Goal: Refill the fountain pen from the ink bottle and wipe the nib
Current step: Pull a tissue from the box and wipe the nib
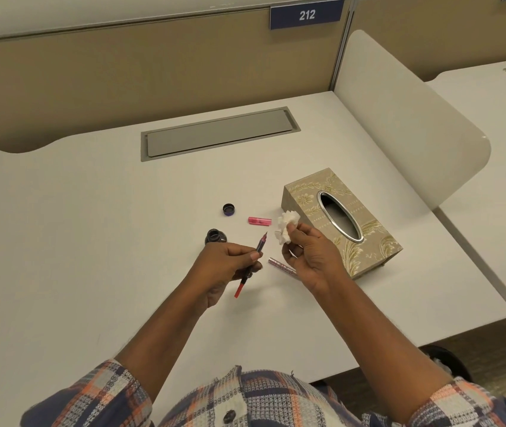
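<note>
Holding a slim black-and-red fountain pen [260, 245] in my left grip [227, 263]; right grip [310, 257] pinches crumpled white tissue [285, 228] near its nib [266, 233].

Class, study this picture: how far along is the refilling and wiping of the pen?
Looks done: the ink bottle stands open, lid lying apart, and the pen is taken apart. In hand: the left hand holds the pen, nib away; the right hand holds a tissue near the nib, not touching. Left: wiping, then refitting barrel and cap and closing the bottle.

Left hand [225, 263] holds pen [251, 263]; right hand [310, 257] pinches tissue [287, 226].
</note>
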{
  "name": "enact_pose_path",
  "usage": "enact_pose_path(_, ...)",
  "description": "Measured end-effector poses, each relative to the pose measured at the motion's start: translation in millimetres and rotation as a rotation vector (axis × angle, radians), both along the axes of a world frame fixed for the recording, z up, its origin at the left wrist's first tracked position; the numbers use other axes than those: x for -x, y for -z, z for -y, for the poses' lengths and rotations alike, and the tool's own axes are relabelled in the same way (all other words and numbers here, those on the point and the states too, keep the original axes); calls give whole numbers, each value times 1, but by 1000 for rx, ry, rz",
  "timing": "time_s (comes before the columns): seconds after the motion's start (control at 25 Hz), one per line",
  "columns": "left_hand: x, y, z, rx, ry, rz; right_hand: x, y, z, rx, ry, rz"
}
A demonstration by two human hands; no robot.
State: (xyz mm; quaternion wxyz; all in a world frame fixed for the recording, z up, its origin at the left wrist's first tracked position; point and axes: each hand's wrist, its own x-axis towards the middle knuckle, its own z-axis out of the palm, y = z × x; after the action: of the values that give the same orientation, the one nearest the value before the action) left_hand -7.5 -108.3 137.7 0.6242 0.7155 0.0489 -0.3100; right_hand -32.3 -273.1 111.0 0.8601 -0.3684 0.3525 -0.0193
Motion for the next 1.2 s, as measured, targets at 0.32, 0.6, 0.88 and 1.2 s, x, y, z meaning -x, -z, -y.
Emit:
enact_pose_path(0.32,4,-2,3,249,-45,-144,2,1,-2,-54,-63,18)
enact_pose_path(0.6,5,-3,5,271,-54,-151,7,-4,-7,30,-115,102)
enact_pose_path(0.88,5,-1,6,321,-118,-102,5,0,-8,-56,-88,14)
enact_pose_path(1.2,12,6,16,446,-181,-79,7,0,-26,-2,-77,-28)
